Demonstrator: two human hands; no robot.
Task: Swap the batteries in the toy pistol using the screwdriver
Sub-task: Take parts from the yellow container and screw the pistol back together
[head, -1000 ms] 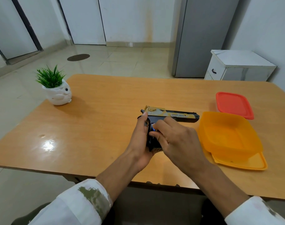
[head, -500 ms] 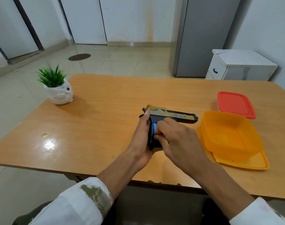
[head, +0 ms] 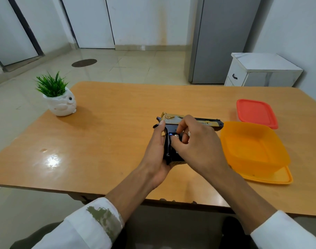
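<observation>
Toy pistol [head: 171, 120] handle mostly out of sight

Right grip [head: 195, 141]: our fingers, earlier flat along the toy pistol [head: 171, 118] handle, now arched and curled above it. Battery [head: 175, 136]: blue body, silver end, now showing between our fingertips.

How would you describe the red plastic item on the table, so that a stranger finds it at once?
Look at the wooden table, at its right side. Beyond the deep orange tub lies the red plastic item. It is shallow and square with rounded corners, and it alone is red, while the tub is orange.
</observation>
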